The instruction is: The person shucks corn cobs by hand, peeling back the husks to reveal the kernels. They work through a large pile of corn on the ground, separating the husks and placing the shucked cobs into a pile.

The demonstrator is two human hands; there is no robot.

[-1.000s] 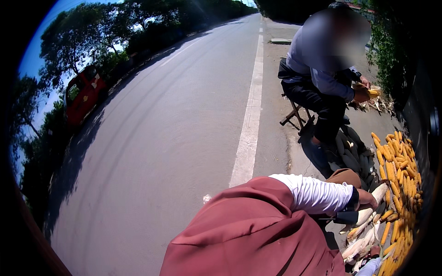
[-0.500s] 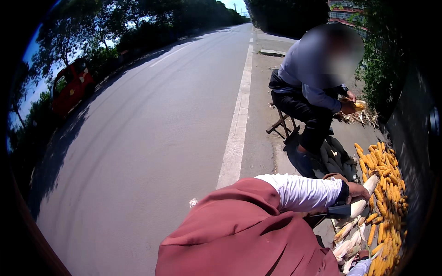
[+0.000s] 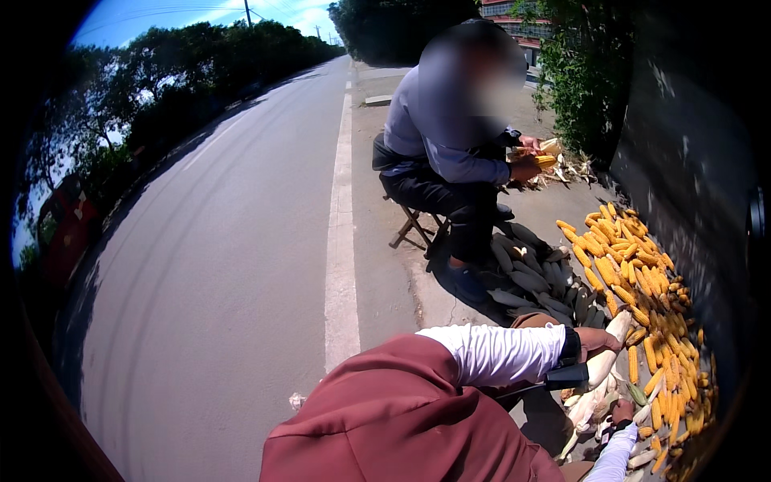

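My left hand [image 3: 599,341], below a white sleeve with a black band at the wrist, is wrapped round a corn ear in pale husk [image 3: 618,325]. The ear slants down toward me, its lower part running past a black device [image 3: 567,377] at the forearm. Lower down, my right hand [image 3: 622,411] has its fingers curled in among loose pale husks [image 3: 590,414]; what they grip is too small to make out. Beside both hands, to the right, spreads a heap of bare yellow corn cobs [image 3: 671,353].
A co-worker [image 3: 434,136] sits on a folding stool [image 3: 418,227] ahead, holding a partly husked corn ear [image 3: 545,161]. Unhusked ears [image 3: 530,277] lie in shade by their feet. A dark wall [image 3: 666,161] borders the right; a road [image 3: 217,265] with a white line runs left.
The view has swung to the right, so everything sits farther left. My right hand has come up farther into view, nearer the left. My left hand keeps its hold on the husked ear.
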